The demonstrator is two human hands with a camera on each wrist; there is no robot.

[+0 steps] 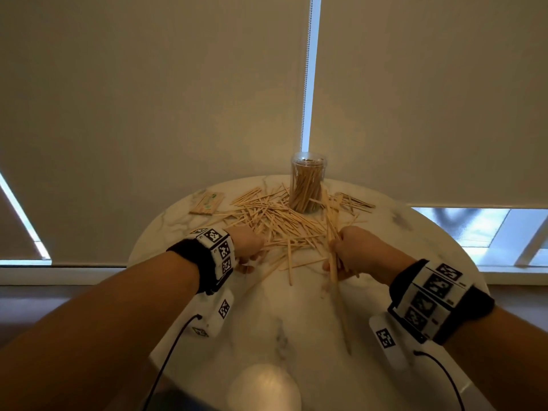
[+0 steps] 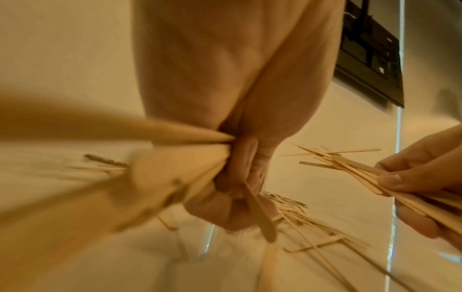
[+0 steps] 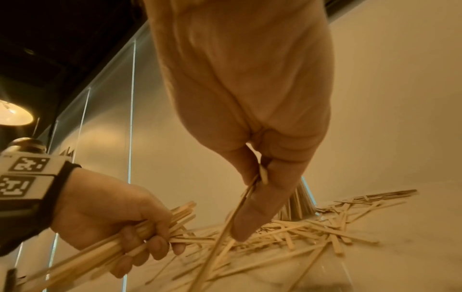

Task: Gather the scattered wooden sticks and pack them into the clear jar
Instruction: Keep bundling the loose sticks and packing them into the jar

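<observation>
The clear jar [image 1: 307, 185] stands upright at the table's far side, partly filled with sticks. Loose wooden sticks [image 1: 275, 223] lie in a heap in front of it and around its base. My left hand [image 1: 249, 247] is at the heap's near left edge, and its fingers [image 2: 237, 177] grip a bundle of sticks [image 2: 180, 168]. My right hand [image 1: 353, 247] is at the near right edge and holds a bunch of sticks [image 1: 332, 229] that point toward the jar. In the right wrist view its thumb and fingers [image 3: 250, 197] pinch those sticks just above the heap [image 3: 300, 231].
The round marble table [image 1: 296, 307] has its far edge right behind the jar. A flat packet of sticks [image 1: 206, 203] lies at the back left. One long stick [image 1: 344, 321] lies alone near the front right. A pale rounded object [image 1: 264, 387] sits at the near edge.
</observation>
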